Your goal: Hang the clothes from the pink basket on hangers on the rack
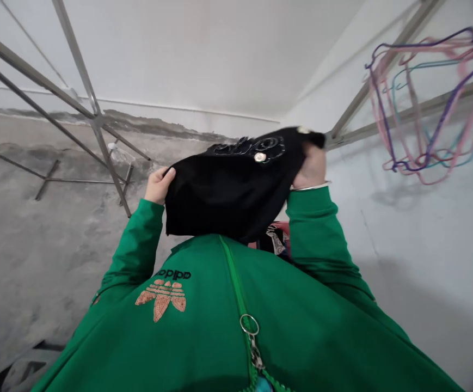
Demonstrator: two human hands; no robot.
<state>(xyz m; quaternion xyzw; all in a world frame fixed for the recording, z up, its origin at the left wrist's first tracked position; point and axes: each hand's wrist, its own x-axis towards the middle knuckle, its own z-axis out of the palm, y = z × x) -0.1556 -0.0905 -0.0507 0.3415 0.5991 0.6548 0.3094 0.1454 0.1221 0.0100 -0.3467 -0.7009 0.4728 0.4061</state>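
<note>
A black garment (223, 190) with dark looped trim and a pale round button-like ornament is stretched between my two hands in front of my chest. My left hand (158, 185) pinches its left edge, thumb on top. On the other side, my right hand (312, 166) grips the right edge near a folded-over corner; it is slightly blurred and its fingers are partly hidden. The garment's lower edge hangs close to my green jacket, and its exact kind cannot be made out.
Pink, purple and teal hangers (436, 109) hang from a metal rail at the right wall. A metal frame rack (97, 122) stands on the concrete floor at left. Below the garment, a pink container (283, 228) with dark cloth partly shows. A grey object (28, 370) lies at lower left.
</note>
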